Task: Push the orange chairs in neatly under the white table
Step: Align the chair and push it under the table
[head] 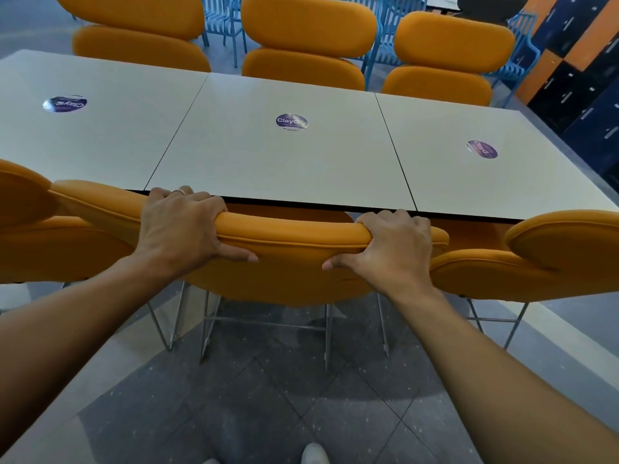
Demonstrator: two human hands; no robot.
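The long white table (268, 162) stretches across the view, made of three panels. An orange chair (288, 272) stands right in front of me, its padded back top touching the table's near edge. My left hand (181, 226) grips the left part of that backrest top, fingers curled over it, thumb on the near side. My right hand (392, 242) grips the right part the same way. Another orange chair (40, 236) stands at the left and one (542, 256) at the right, both close to the table edge.
Three orange chairs (301, 41) line the table's far side, with blue metal chairs (224, 18) behind them. Dark blue and orange lockers (582, 78) stand at the right. Round purple stickers (291, 122) mark each table panel. My shoes (313, 454) show on the grey tiled floor.
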